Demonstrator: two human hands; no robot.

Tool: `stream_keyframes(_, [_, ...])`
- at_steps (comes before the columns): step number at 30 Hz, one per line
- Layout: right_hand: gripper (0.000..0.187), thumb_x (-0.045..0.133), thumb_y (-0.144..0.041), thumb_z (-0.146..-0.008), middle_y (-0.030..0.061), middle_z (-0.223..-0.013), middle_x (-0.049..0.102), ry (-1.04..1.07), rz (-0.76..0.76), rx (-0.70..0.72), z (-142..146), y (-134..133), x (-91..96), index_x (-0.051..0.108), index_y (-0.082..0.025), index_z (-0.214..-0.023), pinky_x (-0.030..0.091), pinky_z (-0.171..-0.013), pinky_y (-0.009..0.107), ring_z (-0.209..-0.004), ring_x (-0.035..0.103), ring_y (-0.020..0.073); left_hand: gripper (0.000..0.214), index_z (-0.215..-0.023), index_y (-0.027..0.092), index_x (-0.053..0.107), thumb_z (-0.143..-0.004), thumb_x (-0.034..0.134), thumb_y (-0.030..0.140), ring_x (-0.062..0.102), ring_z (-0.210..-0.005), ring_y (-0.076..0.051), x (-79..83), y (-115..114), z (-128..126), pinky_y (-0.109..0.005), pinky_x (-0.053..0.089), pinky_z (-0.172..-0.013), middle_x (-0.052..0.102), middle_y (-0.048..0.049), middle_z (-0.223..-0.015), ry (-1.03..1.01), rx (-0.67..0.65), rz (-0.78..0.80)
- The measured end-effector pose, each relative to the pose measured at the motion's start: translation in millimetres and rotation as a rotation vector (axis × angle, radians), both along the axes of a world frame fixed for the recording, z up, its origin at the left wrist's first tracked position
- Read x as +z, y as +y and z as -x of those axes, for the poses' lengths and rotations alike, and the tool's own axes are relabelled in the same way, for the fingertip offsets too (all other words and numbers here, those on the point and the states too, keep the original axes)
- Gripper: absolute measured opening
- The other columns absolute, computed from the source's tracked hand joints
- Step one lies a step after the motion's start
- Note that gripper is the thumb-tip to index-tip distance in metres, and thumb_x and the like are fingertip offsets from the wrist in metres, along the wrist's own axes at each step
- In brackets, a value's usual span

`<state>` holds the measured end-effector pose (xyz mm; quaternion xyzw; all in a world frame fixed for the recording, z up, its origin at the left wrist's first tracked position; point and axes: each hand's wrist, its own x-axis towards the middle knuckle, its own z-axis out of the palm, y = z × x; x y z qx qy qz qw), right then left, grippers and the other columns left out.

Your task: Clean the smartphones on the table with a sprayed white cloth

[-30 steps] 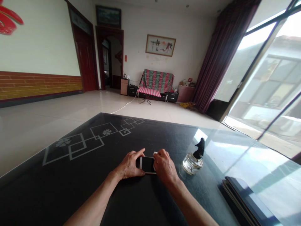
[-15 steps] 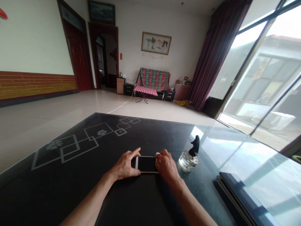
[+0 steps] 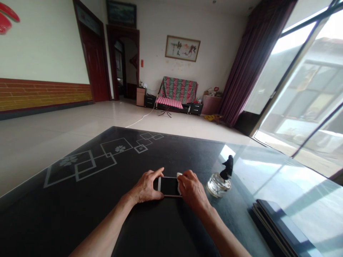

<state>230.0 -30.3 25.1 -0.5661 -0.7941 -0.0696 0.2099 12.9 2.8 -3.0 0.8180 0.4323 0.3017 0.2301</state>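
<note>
A phone point(image 3: 168, 186) with a dark screen lies flat on the black glass table point(image 3: 112, 200). My left hand point(image 3: 146, 187) grips its left end between thumb and forefinger. My right hand point(image 3: 191, 189) is closed over a small white cloth point(image 3: 178, 175) and presses it on the phone's right end. Both forearms reach in from the bottom edge.
A small round glass spray bottle point(image 3: 219, 182) with a black trigger head stands just right of my right hand. A stack of dark flat panels point(image 3: 281, 228) lies at the table's near right. Beyond the table are a tiled floor, a covered sofa point(image 3: 178, 92) and large windows.
My hands stay on the phone; the right hand with the cloth has shifted slightly along the phone's right end. The view has swung a little left and back.
</note>
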Motion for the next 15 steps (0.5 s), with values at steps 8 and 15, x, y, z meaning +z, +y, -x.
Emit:
stream_keyframes(8, [0.020,0.050,-0.013,-0.085,0.0069,-0.086,0.057,0.040,-0.027,-0.225,-39,-4,-0.7,0.067,-0.018,-0.077,0.043,-0.071,0.028,-0.078,0.056,0.0177,0.090,-0.138,0.028,0.042,-0.055,0.077,0.029,0.054,-0.110,-0.027,-0.8,1,2,-0.041,0.039,-0.102,0.060,-0.0028,-0.120,0.006,-0.016,0.013])
stream_keyframes(15, [0.020,0.050,-0.018,-0.086,0.0056,-0.090,0.059,0.202,-0.196,-0.216,-45,-9,8.5,0.070,-0.019,-0.089,0.043,-0.071,0.027,-0.078,0.056,0.0166,0.088,-0.139,0.028,0.041,-0.057,0.075,0.026,0.053,-0.111,-0.027,-1.8,0,2,-0.041,0.038,-0.103,0.059,-0.0032,-0.121,0.025,-0.011,-0.004])
